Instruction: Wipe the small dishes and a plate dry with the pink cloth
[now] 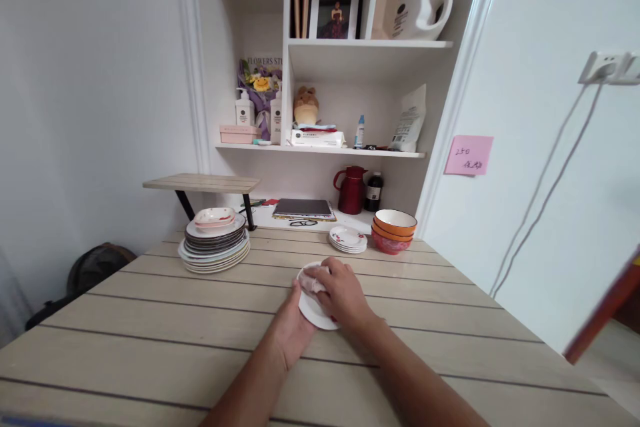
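A small white plate (pixel 316 312) with a red mark near its lower edge is tilted up above the table. My left hand (pixel 293 330) grips it from the left and below, thumb along the rim and the other fingers hidden underneath. Over the plate's face, my right hand (pixel 345 293) presses a crumpled white tissue or cloth (pixel 313 281) with bent fingers. Beyond my hands sits a short stack of small white plates with red flowers (pixel 349 238).
Stacked plates (pixel 215 257) topped by red-patterned dishes (pixel 215 217) stand left, by a small raised shelf (pixel 203 181). Nested bowls (pixel 394 230) are at right. Behind are a laptop (pixel 303 207), glasses (pixel 303 223), a red jug (pixel 352 190) and a dark bottle (pixel 373 191).
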`<state>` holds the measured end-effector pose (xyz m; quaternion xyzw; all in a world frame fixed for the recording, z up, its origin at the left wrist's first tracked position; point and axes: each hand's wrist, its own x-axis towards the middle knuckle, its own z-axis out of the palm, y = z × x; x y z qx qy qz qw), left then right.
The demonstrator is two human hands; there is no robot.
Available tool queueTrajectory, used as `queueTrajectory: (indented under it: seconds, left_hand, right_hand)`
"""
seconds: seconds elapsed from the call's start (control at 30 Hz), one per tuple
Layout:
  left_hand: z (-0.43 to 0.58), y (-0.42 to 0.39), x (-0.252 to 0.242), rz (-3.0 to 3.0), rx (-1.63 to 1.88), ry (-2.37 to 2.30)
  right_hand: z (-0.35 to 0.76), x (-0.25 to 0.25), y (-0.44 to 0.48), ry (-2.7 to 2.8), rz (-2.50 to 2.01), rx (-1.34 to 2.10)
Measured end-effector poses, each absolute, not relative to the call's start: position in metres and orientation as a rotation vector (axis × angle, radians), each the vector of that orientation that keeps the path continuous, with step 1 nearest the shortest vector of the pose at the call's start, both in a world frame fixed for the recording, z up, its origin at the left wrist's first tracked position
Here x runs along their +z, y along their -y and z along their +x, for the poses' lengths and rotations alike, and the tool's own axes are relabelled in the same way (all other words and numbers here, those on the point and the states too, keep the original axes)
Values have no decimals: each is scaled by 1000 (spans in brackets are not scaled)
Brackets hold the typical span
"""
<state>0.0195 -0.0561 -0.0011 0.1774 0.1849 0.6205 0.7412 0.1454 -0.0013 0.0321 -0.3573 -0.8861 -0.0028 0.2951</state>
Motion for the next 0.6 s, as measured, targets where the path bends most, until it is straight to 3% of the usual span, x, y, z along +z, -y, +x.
queueTrajectory:
  seconds: [0.23, 0.43, 0.6]
  left_hand:
    - [19, 52, -8, 340, 1517, -359]
    - [7, 50, -7, 319, 1626, -398]
    - [5, 54, -1, 368, 1521, -416]
  right_hand:
    - [167, 26, -15, 2294, -1090, -34]
    - [159, 24, 2, 2478, -863, 66]
    - [148, 24, 12, 2483, -750, 88]
